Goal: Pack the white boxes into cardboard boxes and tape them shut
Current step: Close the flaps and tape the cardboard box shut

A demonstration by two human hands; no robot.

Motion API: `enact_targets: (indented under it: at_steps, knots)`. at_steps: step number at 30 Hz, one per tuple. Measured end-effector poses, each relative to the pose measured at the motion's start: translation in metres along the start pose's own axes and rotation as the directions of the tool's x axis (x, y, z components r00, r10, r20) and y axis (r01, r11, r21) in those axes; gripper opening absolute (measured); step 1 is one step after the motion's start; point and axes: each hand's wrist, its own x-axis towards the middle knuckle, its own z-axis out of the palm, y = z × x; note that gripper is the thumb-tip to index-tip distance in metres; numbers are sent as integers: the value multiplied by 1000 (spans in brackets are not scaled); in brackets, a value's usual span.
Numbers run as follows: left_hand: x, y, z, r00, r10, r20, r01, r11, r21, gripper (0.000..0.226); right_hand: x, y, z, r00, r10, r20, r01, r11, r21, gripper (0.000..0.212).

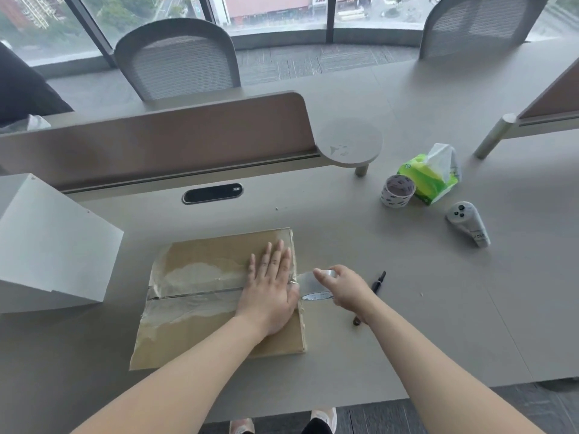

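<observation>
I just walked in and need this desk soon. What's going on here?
A person is taping a cardboard box shut on the desk. Their left hand presses flat on the right end of the box's top, over the taped seam. Their right hand holds a clear tape roll just past the box's right edge, with the strip running back to the box. A white box stands to the left, outside any carton.

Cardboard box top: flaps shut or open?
Shut. Both flaps of the cardboard box lie flat, meeting at a centre seam under clear tape; the left hand presses flat on top.
</observation>
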Motion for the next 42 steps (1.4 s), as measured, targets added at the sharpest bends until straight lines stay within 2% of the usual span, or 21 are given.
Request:
enact_targets:
  at_steps: [3, 11, 15, 17, 19, 21, 23, 25, 27, 30, 32, 34, 38, 41, 42]
  knots:
    - [3, -2, 4, 1000, 5, 8, -5, 1000, 30, 68, -1, -4, 0, 997, -48, -54, 46, 999, -29, 69]
    - [6, 0, 2, 999, -4, 50, 0, 997, 73, 77, -1, -5, 10, 998, 8, -69, -8, 1000, 1, 68]
    - [4, 6, -5, 999, -3, 31, 1, 998, 68, 67, -1, -7, 8, 999, -2, -47, 1, 1000, -18, 69]
    - [6, 11, -10, 998, 64, -6, -64, 997, 54, 67, -1, -6, 7, 1000, -9, -13, 9, 1000, -5, 75]
    - [12, 18, -12, 984, 176, -38, -173, 983, 69, 63, 0, -2, 4, 1000, -14, -16, 16, 994, 105, 75]
    - [22, 25, -15, 961, 274, -19, -272, 959, 78, 55, 3, 10, 0, 994, 18, -106, 2, 982, 186, 59]
    - [33, 28, -17, 940, 341, -1, -339, 934, 115, 54, 8, 28, -4, 964, 86, -251, -54, 990, 130, 38]
    - [43, 28, -16, 914, 404, -9, -396, 898, 191, 60, 16, 49, -7, 914, 168, -369, -171, 985, 25, 30]
    - [50, 25, -16, 901, 433, 14, -425, 877, 226, 63, 24, 66, -8, 881, 229, -414, -264, 964, -28, 24]
    - [53, 24, -12, 904, 428, 1, -420, 887, 190, 40, 33, 82, -7, 840, 304, -450, -358, 933, -39, 23]
    - [50, 24, -10, 917, 398, -30, -390, 910, 143, 35, 39, 87, -2, 819, 340, -462, -400, 916, -34, 25]
    - [47, 24, -10, 929, 367, -48, -362, 927, 95, 34, 44, 90, 1, 799, 371, -473, -426, 905, -10, 27]
    - [47, 23, -8, 911, 392, -127, -387, 920, 60, 33, 47, 90, 1, 782, 394, -482, -449, 893, 2, 20]
    - [48, 25, -8, 921, 379, -84, -374, 925, 70, 37, 45, 88, -4, 800, 428, -420, -441, 894, 72, 13]
    - [49, 26, -9, 924, 374, -73, -368, 926, 80, 40, 43, 87, -6, 801, 444, -402, -436, 892, 116, 19]
